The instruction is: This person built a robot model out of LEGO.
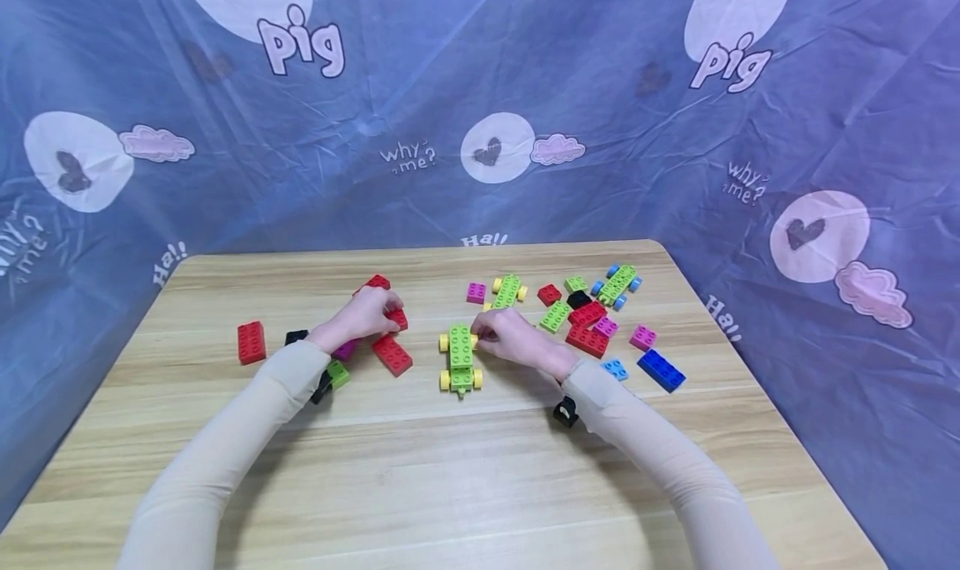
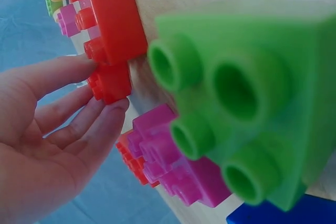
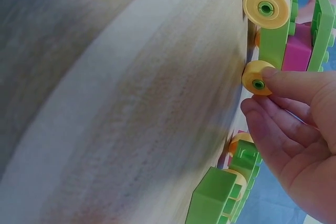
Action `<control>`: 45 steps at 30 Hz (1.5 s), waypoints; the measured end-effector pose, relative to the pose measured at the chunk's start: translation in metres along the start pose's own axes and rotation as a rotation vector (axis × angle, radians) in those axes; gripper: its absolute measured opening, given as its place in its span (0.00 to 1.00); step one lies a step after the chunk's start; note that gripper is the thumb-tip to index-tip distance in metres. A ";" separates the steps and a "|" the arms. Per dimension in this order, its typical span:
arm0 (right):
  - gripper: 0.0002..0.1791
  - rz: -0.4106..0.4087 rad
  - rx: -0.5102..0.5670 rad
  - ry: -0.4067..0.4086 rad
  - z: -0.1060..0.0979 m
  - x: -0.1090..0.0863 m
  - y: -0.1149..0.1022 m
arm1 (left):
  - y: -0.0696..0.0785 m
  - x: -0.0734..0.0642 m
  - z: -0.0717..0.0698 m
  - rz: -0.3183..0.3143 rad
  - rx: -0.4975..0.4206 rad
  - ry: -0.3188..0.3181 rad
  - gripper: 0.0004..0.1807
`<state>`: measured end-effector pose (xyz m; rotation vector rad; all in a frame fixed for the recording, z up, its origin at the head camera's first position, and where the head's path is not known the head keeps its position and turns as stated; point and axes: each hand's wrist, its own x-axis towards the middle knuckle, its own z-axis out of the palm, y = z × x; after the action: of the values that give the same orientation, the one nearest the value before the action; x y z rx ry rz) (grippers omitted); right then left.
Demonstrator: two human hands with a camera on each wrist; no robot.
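My left hand [image 1: 366, 313] pinches a small red brick [image 2: 113, 83] between thumb and fingers, beside a longer red brick [image 2: 118, 17]. Close to that hand are a magenta brick [image 2: 181, 156] and a green brick [image 2: 252, 93], which looms large in the left wrist view. Another red brick [image 1: 392, 355] lies just right of the hand. At mid-table stands a green toy car [image 1: 461, 349] with yellow wheels. A magenta brick [image 3: 297, 48] sits on its base beneath a green brick [image 3: 321, 32]. My right hand [image 1: 517, 341] holds the car by a yellow wheel [image 3: 257, 78], thumb on its face.
Behind the right hand stands a second green car base [image 1: 507, 291] with yellow wheels. A green base with blue wheels [image 1: 618, 285] is at the back right, near several loose bricks and a blue brick [image 1: 662, 371]. A red brick [image 1: 251, 342] lies far left; a black piece [image 1: 566, 412] lies by the right forearm.
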<state>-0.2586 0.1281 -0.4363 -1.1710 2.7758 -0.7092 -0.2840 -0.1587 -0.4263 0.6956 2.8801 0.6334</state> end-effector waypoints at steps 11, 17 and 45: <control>0.10 0.010 0.000 0.002 0.000 -0.001 0.003 | 0.010 0.000 -0.007 0.039 0.010 0.018 0.20; 0.11 0.014 0.011 0.003 0.001 0.000 0.004 | 0.018 -0.001 -0.011 0.057 -0.015 0.023 0.17; 0.10 -0.019 0.021 0.024 0.003 0.000 0.004 | 0.056 -0.009 -0.021 0.093 -0.198 -0.006 0.19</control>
<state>-0.2604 0.1297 -0.4404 -1.1947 2.7731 -0.7572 -0.2574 -0.1254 -0.3835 0.8026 2.7417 0.9116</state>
